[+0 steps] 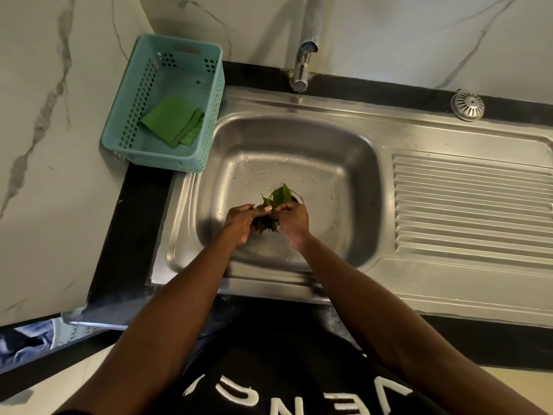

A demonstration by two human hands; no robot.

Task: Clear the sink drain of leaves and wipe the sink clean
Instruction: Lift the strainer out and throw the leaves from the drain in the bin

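Gathering wet leaves over the drain

You have both hands low in the stainless steel sink basin (344, 163), just on the near side of the round drain opening (296, 197). Your left hand (241, 222) and right hand (294, 220) meet around a small bunch of dark green pointed leaves (276, 202), each grip curled and pinching the bunch from its own side, with leaf tips sticking up beyond the fingers towards the drain.

Expect the leaves to be very light, limp and slick; water beads dot the basin floor, so they will likely cling to steel and skin. Take them as a bundle near the stems, not by single tips, which could tear or slip out.

The basin is smooth brushed metal with rounded corners, and a ribbed draining board (469, 205) runs to its right. At the counter's far left corner sits a pale teal perforated plastic basket (125, 121), holding a folded green cloth (175, 121): soft, thin, easy to pick up by a folded edge for wiping. A chrome tap (302, 70) stands at the far edge, and a domed metal strainer (467, 104) rests at the far right.
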